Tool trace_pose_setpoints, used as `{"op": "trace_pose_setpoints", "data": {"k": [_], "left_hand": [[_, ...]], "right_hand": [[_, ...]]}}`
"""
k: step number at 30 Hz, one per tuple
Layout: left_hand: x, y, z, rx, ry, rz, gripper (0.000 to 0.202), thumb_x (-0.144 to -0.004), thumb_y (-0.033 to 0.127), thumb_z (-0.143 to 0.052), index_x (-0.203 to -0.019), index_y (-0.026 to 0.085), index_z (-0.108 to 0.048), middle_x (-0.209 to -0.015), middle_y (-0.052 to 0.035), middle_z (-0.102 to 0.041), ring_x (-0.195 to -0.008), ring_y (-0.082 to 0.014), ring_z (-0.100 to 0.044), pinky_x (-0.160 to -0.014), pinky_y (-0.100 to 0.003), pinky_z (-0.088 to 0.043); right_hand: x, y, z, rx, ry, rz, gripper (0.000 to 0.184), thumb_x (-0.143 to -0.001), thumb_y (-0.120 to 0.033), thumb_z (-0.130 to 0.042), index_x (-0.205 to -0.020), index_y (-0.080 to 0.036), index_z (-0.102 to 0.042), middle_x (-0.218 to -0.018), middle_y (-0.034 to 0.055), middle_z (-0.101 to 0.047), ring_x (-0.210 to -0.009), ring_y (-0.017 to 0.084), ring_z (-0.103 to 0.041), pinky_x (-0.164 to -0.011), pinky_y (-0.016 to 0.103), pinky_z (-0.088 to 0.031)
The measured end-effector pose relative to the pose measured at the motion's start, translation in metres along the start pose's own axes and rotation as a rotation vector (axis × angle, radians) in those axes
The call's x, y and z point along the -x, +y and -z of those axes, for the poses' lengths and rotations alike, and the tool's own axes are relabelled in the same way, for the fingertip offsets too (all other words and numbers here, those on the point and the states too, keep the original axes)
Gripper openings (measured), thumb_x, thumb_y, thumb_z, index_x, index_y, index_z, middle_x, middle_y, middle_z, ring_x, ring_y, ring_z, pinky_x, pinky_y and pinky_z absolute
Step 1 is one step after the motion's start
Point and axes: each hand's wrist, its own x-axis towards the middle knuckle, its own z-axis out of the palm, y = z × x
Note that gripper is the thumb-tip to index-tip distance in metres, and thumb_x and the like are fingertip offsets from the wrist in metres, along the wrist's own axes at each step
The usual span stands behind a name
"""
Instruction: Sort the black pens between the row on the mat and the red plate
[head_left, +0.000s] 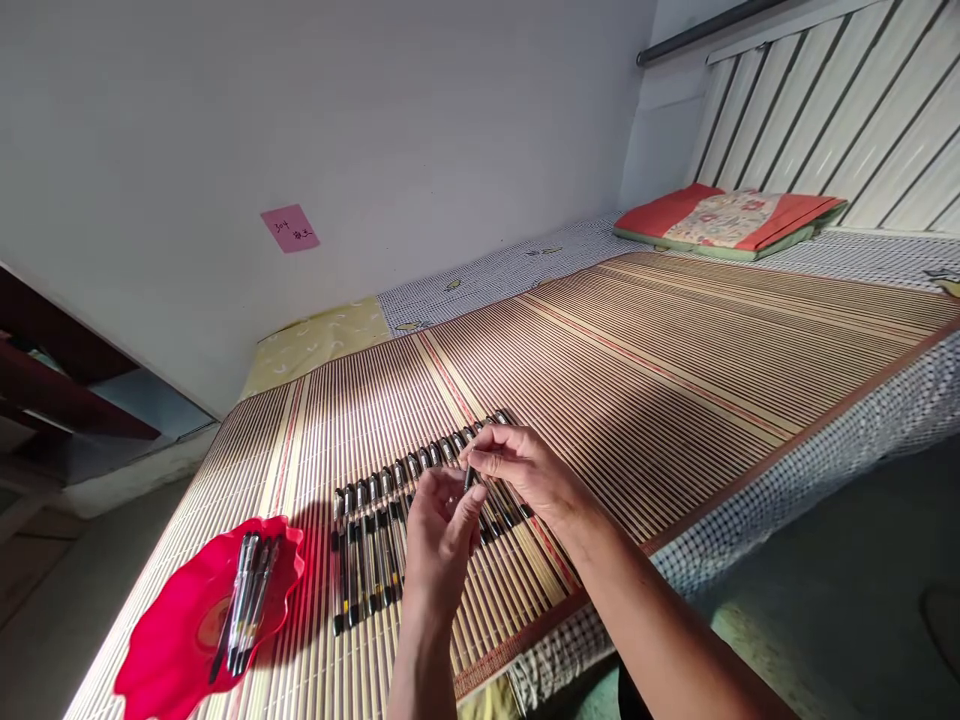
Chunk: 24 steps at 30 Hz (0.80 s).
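My left hand (442, 520) and my right hand (521, 470) meet over the mat, fingers closed in a pinch. Between the fingertips is a short dark pen part (469, 476), mostly hidden, so its exact shape cannot be told. Beneath and beside the hands lies a slanting row of black pen caps (398, 473). Pen barrels (365, 570) with dark ends, some showing yellow near the bottom, lie side by side below the caps. My hands cover part of both rows. To the left, a red scalloped plate (172, 610) holds a bunch of pens (251, 600).
A striped bamboo mat (660, 380) covers the bed, over a checked sheet (885, 420). At the far right end lies a folded red-and-floral pillow (727, 220) by a white slatted headboard (825, 110). A pink note (290, 229) is on the wall.
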Motion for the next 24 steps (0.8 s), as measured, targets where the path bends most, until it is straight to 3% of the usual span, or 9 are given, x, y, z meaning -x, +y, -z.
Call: {"op": "trace_pose_setpoints", "data": {"k": [2,7,12,17,19,24], "left_hand": [[0.0,-0.001,-0.001,-0.012,0.039,-0.025,0.043,-0.081,0.049,-0.087,-0.086,0.022,-0.054,-0.061,0.0091,-0.049,-0.047,-0.0063,-0.037,-0.044,-0.018,-0.028],[0.0,-0.001,0.0,0.141,-0.189,0.118,0.043,-0.095,0.057,-0.069,-0.084,0.016,-0.061,-0.066,0.0018,-0.058,-0.053,-0.007,-0.045,-0.05,-0.019,-0.035],[0.0,-0.004,-0.002,0.083,-0.086,0.093,0.043,-0.085,0.051,-0.084,-0.084,0.02,-0.054,-0.056,0.0088,-0.05,-0.042,-0.0049,-0.036,-0.04,-0.018,-0.024],[0.0,0.002,-0.005,0.209,-0.226,0.216,0.048,-0.086,0.06,-0.078,-0.078,0.016,-0.06,-0.059,0.0017,-0.058,-0.049,-0.0071,-0.047,-0.046,-0.019,-0.032],[0.001,0.005,-0.007,0.249,-0.23,0.253,0.05,-0.083,0.062,-0.08,-0.08,0.015,-0.061,-0.061,0.0013,-0.058,-0.049,-0.0069,-0.047,-0.046,-0.019,-0.032],[0.001,0.006,-0.01,0.231,-0.213,0.232,0.046,-0.08,0.052,-0.086,-0.083,0.02,-0.054,-0.06,0.0078,-0.054,-0.038,-0.0023,-0.033,-0.039,-0.017,-0.021]], "right_hand": [[0.0,0.0,0.001,0.021,0.018,0.001,0.029,-0.08,-0.045,-0.087,-0.084,-0.018,-0.076,-0.084,0.0023,-0.07,-0.075,0.014,-0.059,-0.076,0.03,-0.049],[0.003,-0.004,0.003,-0.051,-0.047,-0.055,0.028,-0.082,-0.044,-0.085,-0.086,-0.018,-0.076,-0.077,0.0003,-0.066,-0.068,0.013,-0.058,-0.068,0.029,-0.049],[0.004,-0.005,0.005,-0.03,-0.035,-0.075,0.02,-0.084,-0.037,-0.083,-0.084,-0.017,-0.077,-0.08,0.0012,-0.069,-0.069,0.011,-0.057,-0.066,0.024,-0.047],[0.004,0.0,0.01,-0.149,-0.151,-0.125,0.026,-0.087,-0.041,-0.082,-0.093,-0.016,-0.078,-0.073,-0.0002,-0.066,-0.062,0.011,-0.057,-0.06,0.024,-0.046],[0.003,0.002,0.012,-0.207,-0.184,-0.154,0.029,-0.086,-0.043,-0.083,-0.094,-0.015,-0.078,-0.071,-0.0008,-0.065,-0.06,0.01,-0.057,-0.058,0.024,-0.046],[0.002,0.005,0.015,-0.244,-0.077,-0.152,0.025,-0.08,-0.038,-0.088,-0.089,-0.017,-0.081,-0.089,0.0021,-0.073,-0.064,0.006,-0.054,-0.062,0.02,-0.047]]}}
